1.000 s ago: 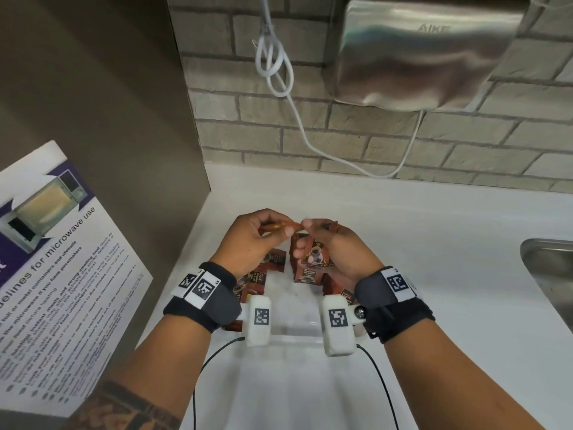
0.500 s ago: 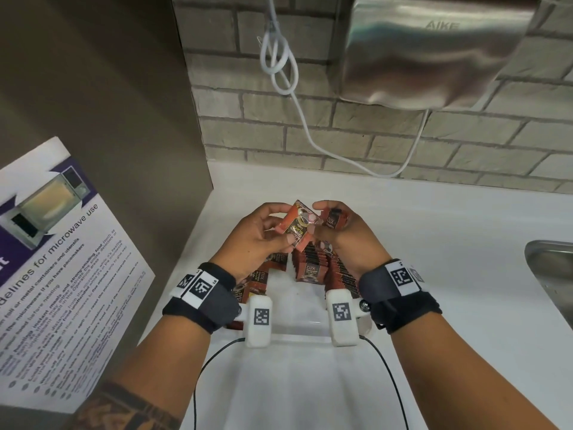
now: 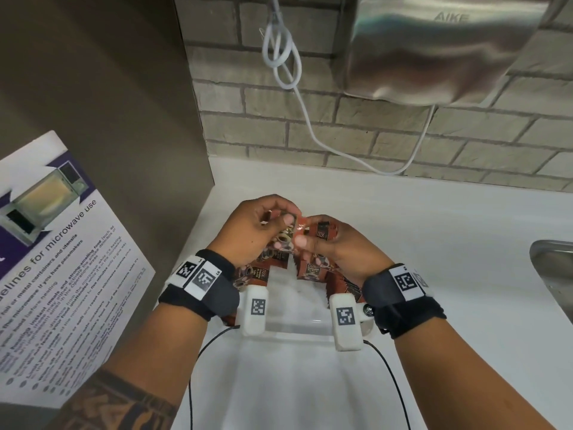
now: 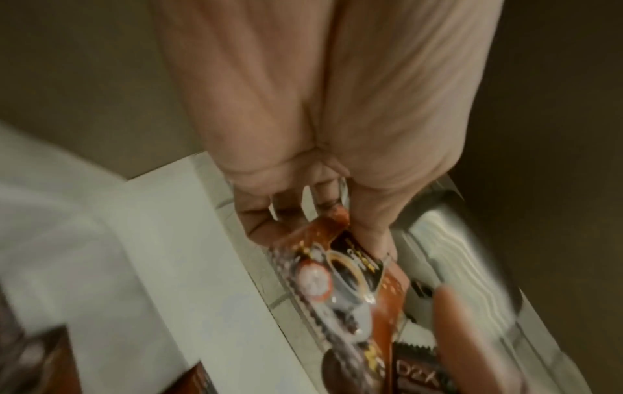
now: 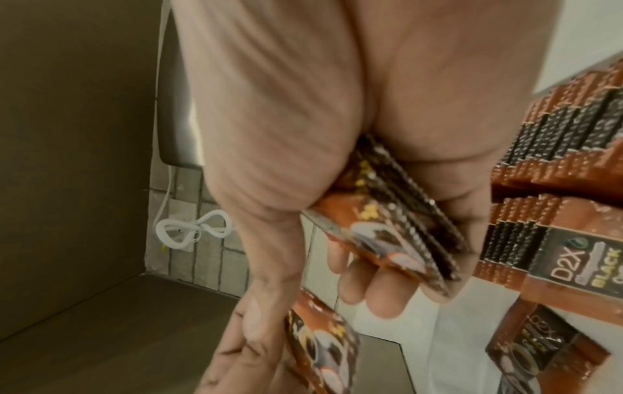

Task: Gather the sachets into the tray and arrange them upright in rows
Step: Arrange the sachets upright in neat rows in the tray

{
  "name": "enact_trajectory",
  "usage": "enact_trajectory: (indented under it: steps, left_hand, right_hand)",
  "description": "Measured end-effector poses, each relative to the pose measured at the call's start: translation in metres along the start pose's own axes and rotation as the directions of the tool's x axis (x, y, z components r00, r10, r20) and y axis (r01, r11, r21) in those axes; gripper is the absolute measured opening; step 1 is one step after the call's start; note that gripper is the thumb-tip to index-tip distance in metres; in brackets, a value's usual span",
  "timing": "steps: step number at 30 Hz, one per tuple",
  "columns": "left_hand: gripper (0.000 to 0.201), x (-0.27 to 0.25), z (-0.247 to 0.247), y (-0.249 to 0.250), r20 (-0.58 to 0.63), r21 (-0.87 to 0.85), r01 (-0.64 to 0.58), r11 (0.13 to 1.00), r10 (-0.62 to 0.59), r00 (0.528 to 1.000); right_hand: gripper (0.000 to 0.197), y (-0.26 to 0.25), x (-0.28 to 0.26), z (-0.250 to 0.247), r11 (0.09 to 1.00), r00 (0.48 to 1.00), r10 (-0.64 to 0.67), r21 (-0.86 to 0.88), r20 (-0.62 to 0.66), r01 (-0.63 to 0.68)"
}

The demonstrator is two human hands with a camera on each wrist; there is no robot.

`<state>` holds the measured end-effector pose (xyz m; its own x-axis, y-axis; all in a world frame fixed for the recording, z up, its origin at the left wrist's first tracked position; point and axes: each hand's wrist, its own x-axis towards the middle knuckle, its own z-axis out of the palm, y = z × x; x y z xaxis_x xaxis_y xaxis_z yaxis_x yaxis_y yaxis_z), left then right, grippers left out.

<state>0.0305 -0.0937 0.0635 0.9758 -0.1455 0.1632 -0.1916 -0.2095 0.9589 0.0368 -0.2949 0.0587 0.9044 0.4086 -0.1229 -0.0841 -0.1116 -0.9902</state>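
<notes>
Over the clear tray, the left hand pinches one coffee sachet, its long side hanging down toward the tray. The right hand grips a small stack of sachets. More sachets stand upright in rows in the tray.

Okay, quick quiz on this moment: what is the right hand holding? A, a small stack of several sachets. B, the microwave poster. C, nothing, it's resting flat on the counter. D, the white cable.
A: in the right wrist view the right hand curls round a stack of sachets, several serrated edges showing side by side.
</notes>
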Motion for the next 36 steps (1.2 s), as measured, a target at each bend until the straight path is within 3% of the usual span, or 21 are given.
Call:
enact_trajectory:
  steps: [3,8,9,11,13,15,21,25,28,31,34,36]
  left_hand:
    - [0.011,-0.001,0.007,0.007,0.07,0.047,-0.004,0.999,0.001,0.998]
    - [0.011,-0.006,0.017,0.011,0.006,0.01,0.043,0.999,-0.043,0.999]
    - [0.018,-0.007,0.015,0.011,0.023,0.07,-0.005,0.998,0.004,1.0]
    - [0.041,-0.01,0.012,0.012,0.174,0.239,-0.153,0.959,0.112,0.978]
    - [0.064,-0.013,0.016,0.013,0.335,0.263,-0.212,0.941,0.117,0.935]
    - [0.081,-0.013,0.026,0.011,0.397,0.26,-0.221,0.94,0.105,0.912]
    - [0.068,-0.008,0.031,0.003,0.312,0.301,-0.309,0.902,0.212,0.926]
    - [0.061,-0.004,0.03,-0.007,0.284,0.399,-0.355,0.845,0.255,0.924]
    - [0.067,-0.001,0.032,-0.007,0.288,0.38,-0.333,0.863,0.232,0.929]
    - [0.069,0.002,0.035,-0.002,0.29,0.371,-0.317,0.873,0.216,0.933]
    - [0.068,0.005,0.037,-0.001,0.282,0.398,-0.332,0.855,0.231,0.931]
    - [0.078,0.004,0.039,0.0,0.257,0.429,-0.331,0.841,0.237,0.937]
  right_hand:
    - [0.041,0.001,-0.001,0.007,0.995,0.996,0.0,0.102,0.088,-0.009]
    - [0.032,0.001,0.0,0.013,0.957,0.992,0.058,0.276,0.112,-0.087]
    - [0.034,0.001,0.0,0.012,0.939,0.991,0.086,0.326,0.099,-0.113]
    - [0.031,0.001,0.003,0.009,0.9,0.988,0.142,0.409,0.055,-0.152]
    - [0.024,0.0,0.005,0.009,0.88,0.986,0.16,0.446,0.048,-0.165]
    - [0.023,-0.001,0.005,0.012,0.84,0.982,0.172,0.51,0.072,-0.184]
    - [0.02,-0.001,0.0,0.014,0.857,0.974,0.2,0.462,0.109,-0.228]
    - [0.023,-0.002,-0.006,0.009,0.929,0.985,0.173,0.331,0.009,-0.167]
    - [0.011,-0.005,-0.007,0.011,0.923,0.993,0.113,0.372,-0.025,-0.096]
    - [0.015,-0.007,-0.005,0.012,0.916,0.992,0.099,0.396,-0.082,-0.059]
    - [0.014,-0.006,-0.008,0.01,0.949,0.987,0.104,0.31,-0.119,-0.063]
    - [0.019,-0.005,-0.01,0.006,0.964,0.984,0.115,0.256,-0.139,-0.077]
